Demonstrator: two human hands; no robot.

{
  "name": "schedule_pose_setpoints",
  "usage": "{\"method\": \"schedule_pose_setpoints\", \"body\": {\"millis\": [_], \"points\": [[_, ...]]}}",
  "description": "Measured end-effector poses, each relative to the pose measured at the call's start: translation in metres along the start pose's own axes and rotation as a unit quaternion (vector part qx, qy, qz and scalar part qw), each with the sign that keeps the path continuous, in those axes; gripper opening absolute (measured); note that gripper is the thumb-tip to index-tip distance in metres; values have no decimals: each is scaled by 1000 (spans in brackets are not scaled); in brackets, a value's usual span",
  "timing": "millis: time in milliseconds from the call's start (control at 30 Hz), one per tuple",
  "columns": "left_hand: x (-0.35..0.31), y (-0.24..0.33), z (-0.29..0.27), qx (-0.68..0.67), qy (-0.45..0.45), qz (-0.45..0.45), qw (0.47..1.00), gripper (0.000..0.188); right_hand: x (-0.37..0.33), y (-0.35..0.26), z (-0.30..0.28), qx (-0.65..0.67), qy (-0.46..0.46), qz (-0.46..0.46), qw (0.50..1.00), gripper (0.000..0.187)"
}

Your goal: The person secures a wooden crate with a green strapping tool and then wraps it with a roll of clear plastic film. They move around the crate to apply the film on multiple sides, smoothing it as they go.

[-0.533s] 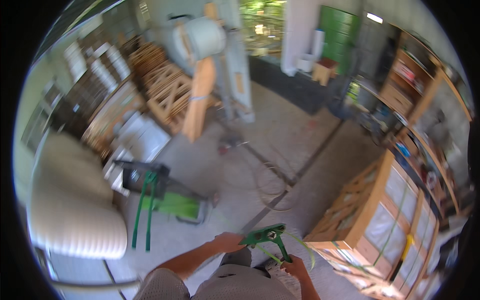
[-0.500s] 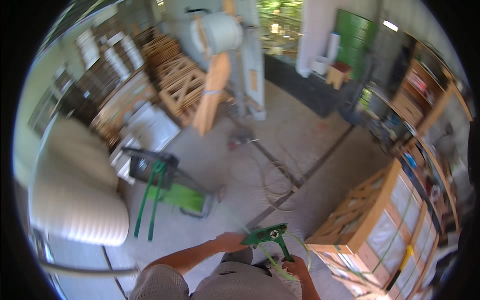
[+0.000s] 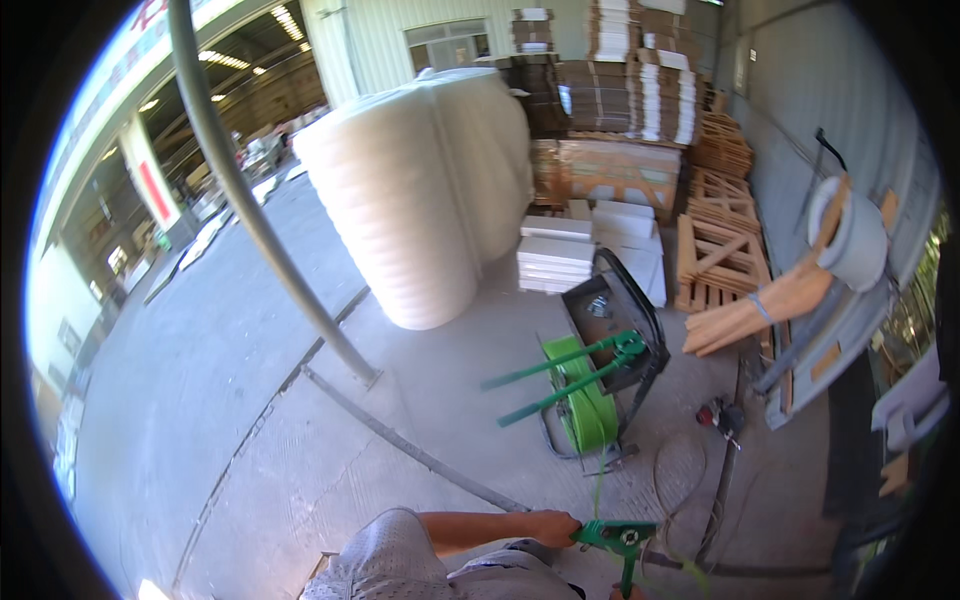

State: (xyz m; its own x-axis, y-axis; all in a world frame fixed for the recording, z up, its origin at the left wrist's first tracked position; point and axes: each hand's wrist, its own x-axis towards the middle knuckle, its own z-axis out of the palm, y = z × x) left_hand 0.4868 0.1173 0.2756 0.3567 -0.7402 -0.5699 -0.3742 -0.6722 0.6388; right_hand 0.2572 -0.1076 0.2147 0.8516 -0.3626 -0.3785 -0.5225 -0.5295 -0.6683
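Observation:
My left hand (image 3: pixel 553 527) is closed round one end of a green strapping tensioner (image 3: pixel 617 535), held low in front of my body. My right hand (image 3: pixel 628 592) shows only in part at the lower edge, closed on the tool's downward handle. Ahead stands a strapping cart with a dark tray (image 3: pixel 600 310) and a roll of green strap (image 3: pixel 585 410). A long-handled green sealer (image 3: pixel 575 375) lies across the tray, handles pointing left. Green strap runs from the roll down toward the tensioner. Small metal pieces (image 3: pixel 599 306) sit in the tray.
Large white foam rolls (image 3: pixel 420 190) stand beyond the cart. A grey pole (image 3: pixel 250 210) rises at left. White boxes (image 3: pixel 555 255), wooden frames (image 3: pixel 715 250) and leaning boards (image 3: pixel 765 305) stand behind. A hose (image 3: pixel 655 480) and a red-black tool (image 3: pixel 722 415) lie on the floor.
My view has swung left, so the cart and foam rolls appear farther right and the wooden crate is out of sight. Both hands keep the tensioner; the right hand is now mostly cut off.

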Motion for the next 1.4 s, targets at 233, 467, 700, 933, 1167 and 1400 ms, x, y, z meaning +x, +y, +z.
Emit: {"method": "schedule_pose_setpoints", "body": {"millis": [233, 467, 700, 933, 1167, 1400], "points": [[3, -22, -17, -12, 67, -40, 997, 36, 81, -23, -16, -239, 22, -154, 959, 41], [6, -37, -28, -8, 86, -42, 995, 33, 192, 5, -37, -450, 194, -377, 786, 46], [22, -19, 0, -40, 144, -127, 981, 32, 178, -113, -81, -338, -54, -215, 915, 40], [106, 7, 58, -172, 138, -216, 951, 33, 120, -130, -71, -262, -226, -277, 897, 37], [162, 30, 100, -173, 128, -153, 965, 35, 167, 5, -56, -100, -165, -153, 969, 39], [132, 117, 77, -175, 151, -182, 956, 33, 149, -30, -111, -64, 92, -198, 974, 40]]}}
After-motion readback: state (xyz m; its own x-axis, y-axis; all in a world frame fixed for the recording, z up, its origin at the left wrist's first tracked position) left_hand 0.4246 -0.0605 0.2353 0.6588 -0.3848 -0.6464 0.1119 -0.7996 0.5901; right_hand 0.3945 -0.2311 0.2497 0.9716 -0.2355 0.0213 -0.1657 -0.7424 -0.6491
